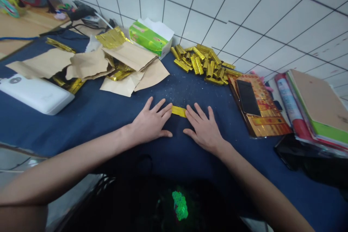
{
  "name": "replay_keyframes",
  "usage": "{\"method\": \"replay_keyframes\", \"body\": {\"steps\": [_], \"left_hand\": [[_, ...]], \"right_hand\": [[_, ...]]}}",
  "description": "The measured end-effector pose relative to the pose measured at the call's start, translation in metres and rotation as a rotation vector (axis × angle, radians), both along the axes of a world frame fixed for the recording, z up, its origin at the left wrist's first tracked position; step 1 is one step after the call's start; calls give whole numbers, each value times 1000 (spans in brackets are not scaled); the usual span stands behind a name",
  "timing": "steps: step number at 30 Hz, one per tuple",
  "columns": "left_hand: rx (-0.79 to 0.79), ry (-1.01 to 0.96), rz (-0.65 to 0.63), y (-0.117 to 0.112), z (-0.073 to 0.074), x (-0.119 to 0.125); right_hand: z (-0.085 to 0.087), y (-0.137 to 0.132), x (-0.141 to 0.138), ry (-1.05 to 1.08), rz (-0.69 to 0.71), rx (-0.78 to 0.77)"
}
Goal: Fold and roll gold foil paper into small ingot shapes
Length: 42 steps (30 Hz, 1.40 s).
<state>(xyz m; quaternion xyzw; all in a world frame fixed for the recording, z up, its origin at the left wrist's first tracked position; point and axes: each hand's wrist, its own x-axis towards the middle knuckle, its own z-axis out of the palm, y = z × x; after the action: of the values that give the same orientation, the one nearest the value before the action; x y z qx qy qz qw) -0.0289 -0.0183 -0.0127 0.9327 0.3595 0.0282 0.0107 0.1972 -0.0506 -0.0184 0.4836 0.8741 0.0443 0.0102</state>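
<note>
A narrow folded strip of gold foil paper (178,111) lies flat on the dark blue tabletop (108,116). My left hand (151,120) rests palm down with fingers spread, its index fingertip on the strip's left end. At the other end, fingertips of my right hand (202,126) touch the strip, fingers also spread and thumb pointing inward. The strip's two ends are partly covered by the fingers. Beyond the hands, against the tiled wall, sits a heap of folded gold paper pieces (202,63).
Brown paper sheets (89,63) and gold foil sheets (111,38) lie at the left, beside a white power bank (38,92) and a green tissue pack (150,38). A phone (248,98) rests on a gold-orange packet (268,116) at right, near stacked books (320,101).
</note>
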Motion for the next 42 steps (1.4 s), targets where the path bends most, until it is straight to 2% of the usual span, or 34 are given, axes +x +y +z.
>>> {"method": "replay_keyframes", "body": {"steps": [4,8,11,13,15,18,24,31,38,42], "left_hand": [[8,9,16,4,2,2],[44,10,55,-9,9,20],[33,-24,-110,-20,6,37],[6,-28,-156,-21,0,43],[-11,-29,-176,-18,-6,41],[-24,-17,-134,-9,-10,28],[-60,33,-45,1,-9,5],[-96,20,-29,2,-8,5],[-87,19,-31,1,-8,6],[-78,10,-32,2,-10,5]], "right_hand": [[0,-16,-2,-2,13,-32],[-2,-17,-5,9,3,-38],[-4,-17,-5,19,-3,-46],[-5,-17,-5,24,-5,-53],[-6,-17,-4,31,-5,-54],[-4,-17,-4,40,-5,-53],[-2,-18,-4,38,-22,-63],[-1,-18,-3,17,-25,-66],[20,-11,-18,9,-20,-72],[14,-8,-24,26,14,-95]]}}
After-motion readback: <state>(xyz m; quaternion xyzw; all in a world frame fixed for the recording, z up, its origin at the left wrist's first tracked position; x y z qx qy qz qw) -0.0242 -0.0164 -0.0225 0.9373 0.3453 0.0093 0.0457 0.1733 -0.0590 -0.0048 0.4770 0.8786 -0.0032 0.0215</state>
